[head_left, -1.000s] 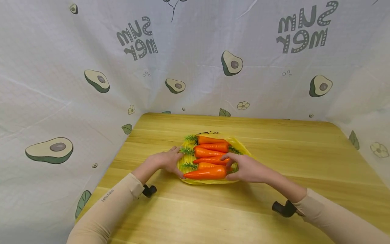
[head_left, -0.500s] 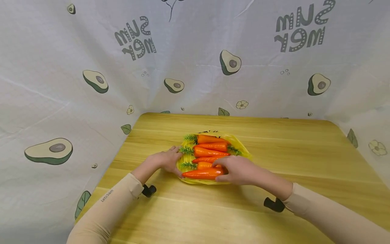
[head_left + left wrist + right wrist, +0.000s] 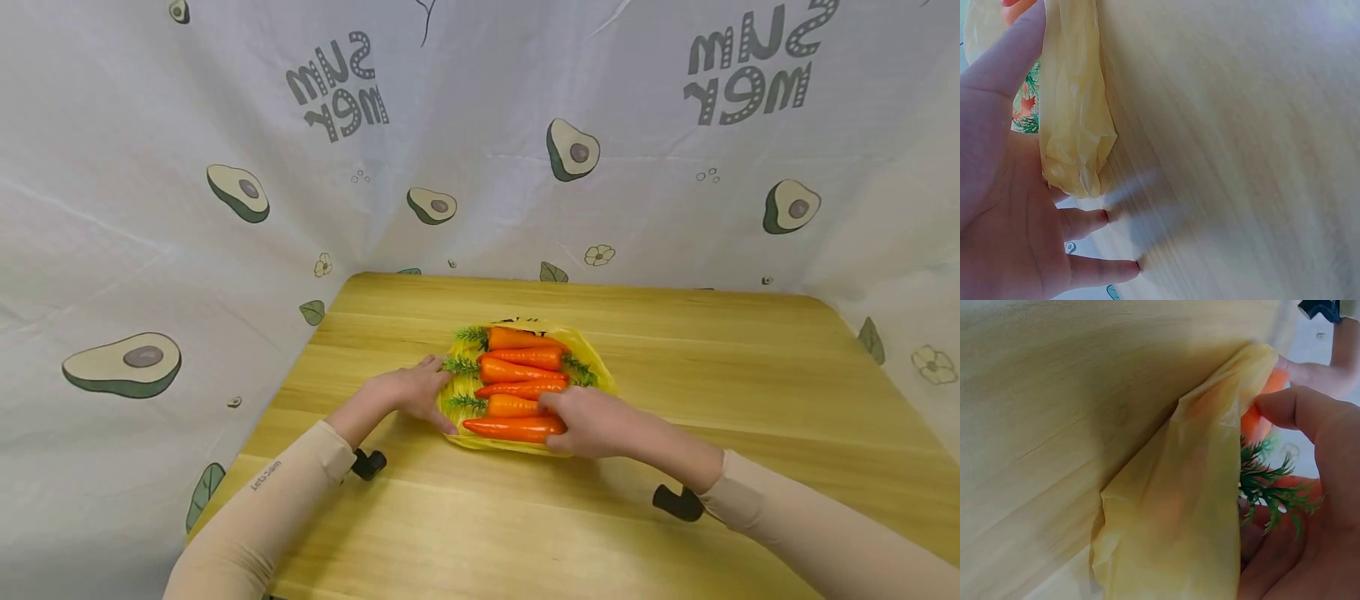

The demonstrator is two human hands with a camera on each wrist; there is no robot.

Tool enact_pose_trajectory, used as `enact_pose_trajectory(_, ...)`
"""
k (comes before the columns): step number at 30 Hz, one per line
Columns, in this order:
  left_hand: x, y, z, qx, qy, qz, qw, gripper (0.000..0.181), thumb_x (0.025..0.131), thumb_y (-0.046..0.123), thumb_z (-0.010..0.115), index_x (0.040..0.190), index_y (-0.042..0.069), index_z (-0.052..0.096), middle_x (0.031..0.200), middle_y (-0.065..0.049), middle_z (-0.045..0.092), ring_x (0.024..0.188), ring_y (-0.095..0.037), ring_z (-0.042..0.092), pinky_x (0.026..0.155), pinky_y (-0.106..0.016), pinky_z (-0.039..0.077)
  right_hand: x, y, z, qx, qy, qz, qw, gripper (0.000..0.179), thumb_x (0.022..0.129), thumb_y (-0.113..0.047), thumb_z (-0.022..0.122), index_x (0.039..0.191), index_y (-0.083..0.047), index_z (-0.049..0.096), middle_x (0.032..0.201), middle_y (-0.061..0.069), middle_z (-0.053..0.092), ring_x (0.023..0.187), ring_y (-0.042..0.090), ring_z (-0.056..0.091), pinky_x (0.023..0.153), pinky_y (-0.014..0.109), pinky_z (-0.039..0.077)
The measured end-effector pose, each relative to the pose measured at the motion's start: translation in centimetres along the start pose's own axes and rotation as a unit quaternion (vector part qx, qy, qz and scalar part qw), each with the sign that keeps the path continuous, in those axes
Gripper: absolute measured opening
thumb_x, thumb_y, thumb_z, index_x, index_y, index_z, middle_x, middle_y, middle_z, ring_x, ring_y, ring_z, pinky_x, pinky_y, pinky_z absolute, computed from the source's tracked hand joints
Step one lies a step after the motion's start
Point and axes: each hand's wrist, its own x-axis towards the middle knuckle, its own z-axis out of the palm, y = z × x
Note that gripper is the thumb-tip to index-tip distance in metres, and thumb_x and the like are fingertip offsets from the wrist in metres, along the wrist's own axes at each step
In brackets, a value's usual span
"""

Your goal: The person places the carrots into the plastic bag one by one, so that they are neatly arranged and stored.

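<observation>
Several orange carrots with green leafy tops lie side by side on a flattened yellow plastic bag point(image 3: 591, 350). At the bag's left edge rests my left hand point(image 3: 420, 393), its fingers spread. In the left wrist view its thumb lies along the bag point(image 3: 1072, 112) and two fingertips touch the wood. My right hand point(image 3: 596, 421) grips the thick end of the nearest carrot point(image 3: 506, 428). The right wrist view has its thumb on the orange carrot point(image 3: 1257, 422), with the other fingers partly hidden behind green leaves point(image 3: 1275, 484) and the bag point(image 3: 1175, 512).
The wooden table point(image 3: 480, 517) extends around the bag on all sides. A white curtain point(image 3: 480, 125) printed with avocados hangs behind and at both sides. Black wrist mounts point(image 3: 678, 502) sit under both forearms.
My right hand moved left onto the nearest carrot, then slightly right with it. The carrot's pointed tip has shifted right, away from my left thumb. The left hand stays in place.
</observation>
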Motion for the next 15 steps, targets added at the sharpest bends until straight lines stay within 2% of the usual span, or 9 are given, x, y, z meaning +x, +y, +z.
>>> enact_pose_trajectory(4, 0.05, 0.06, -0.02, 0.001, 0.001, -0.003, 1.0000, 0.111, 0.074, 0.071, 0.075, 0.157, 0.009, 0.035, 0.170, -0.015, 0.005, 0.155, -0.039, 0.009, 0.116, -0.061, 0.030, -0.25, -0.12, -0.35, -0.019, -0.009, 0.023, 0.9995, 0.031, 0.081, -0.026, 0.077, 0.105, -0.012, 0.066, 0.079, -0.003, 0.060, 0.068, 0.014, 0.050, 0.064, 0.033, 0.044)
enact_pose_trajectory(9, 0.06, 0.34, -0.07, -0.001, 0.000, -0.006, 1.0000, 0.111, 0.075, 0.070, 0.076, 0.157, 0.009, 0.034, 0.170, -0.015, 0.006, 0.155, -0.039, 0.010, 0.117, -0.061, 0.029, -0.73, -0.42, -0.82, -0.040, -0.007, 0.036, 0.9985, 0.019, 0.077, -0.022, 0.074, 0.084, -0.013, 0.059, 0.065, -0.001, 0.052, 0.059, 0.015, 0.047, 0.056, 0.030, 0.038)
enact_pose_trajectory(15, -0.01, 0.60, -0.29, -0.002, -0.002, -0.010, 1.0000, 0.110, 0.075, 0.068, 0.077, 0.157, 0.008, 0.034, 0.169, -0.015, 0.008, 0.155, -0.040, 0.011, 0.119, -0.060, 0.027, -0.82, -0.50, -0.81, -0.069, 0.006, 0.012, 0.9975, 0.031, 0.089, -0.037, 0.072, 0.069, -0.020, 0.055, 0.059, -0.006, 0.047, 0.054, 0.012, 0.044, 0.051, 0.030, 0.035)
